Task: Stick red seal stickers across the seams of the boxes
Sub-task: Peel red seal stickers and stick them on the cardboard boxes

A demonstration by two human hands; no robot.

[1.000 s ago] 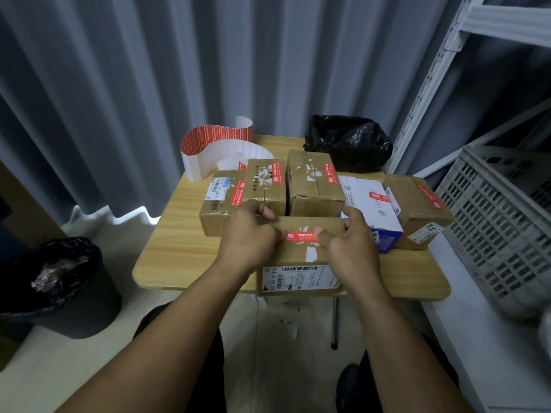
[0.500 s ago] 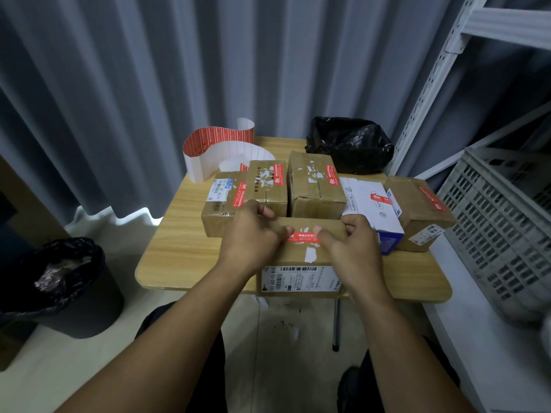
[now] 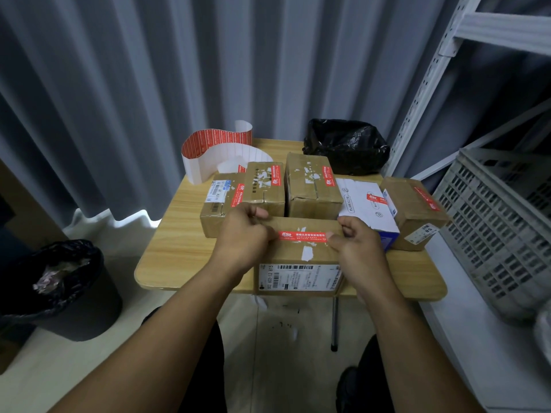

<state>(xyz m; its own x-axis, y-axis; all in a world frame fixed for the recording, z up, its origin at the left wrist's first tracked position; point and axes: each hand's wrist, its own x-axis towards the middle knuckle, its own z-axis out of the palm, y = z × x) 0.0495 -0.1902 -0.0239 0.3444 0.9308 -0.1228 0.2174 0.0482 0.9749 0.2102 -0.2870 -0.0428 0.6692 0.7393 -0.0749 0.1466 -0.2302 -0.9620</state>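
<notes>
Both hands are on one brown cardboard box (image 3: 298, 254) at the 6 o'clock edge of the light wooden table (image 3: 179, 234). Its left hand (image 3: 244, 236) side first: that hand is bunched up, its fingers curled at the far top edge of the box. The thumb pushes down on the left end of the long red seal sticker (image 3: 302, 236).

That sticker lies flat across the top of the box, going from 9 o'clock to 3 o'clock. It has small white writing on it. The right hand (image 3: 354, 245) is bunched the same way, fingers curled at the far right corner. Its thumb pushes on the sticker's right end.

Both bare forearms come up from the bottom and lean in toward each other. The box top has torn white bits on it. A white paper label (image 3: 298, 277) with black bar lines is on its front side.

A round black bin (image 3: 59, 290) stands on the floor at 9 o'clock. A curly paper strip of red stickers (image 3: 214, 144) stands at 11 o'clock. A row of sealed boxes (image 3: 310, 189) sits just behind the front box, four brown and one white. A crinkly black plastic bag (image 3: 346, 146) is at 1 o'clock. A white plastic crate (image 3: 501, 222) full of holes is at 3 o'clock, off the table.
</notes>
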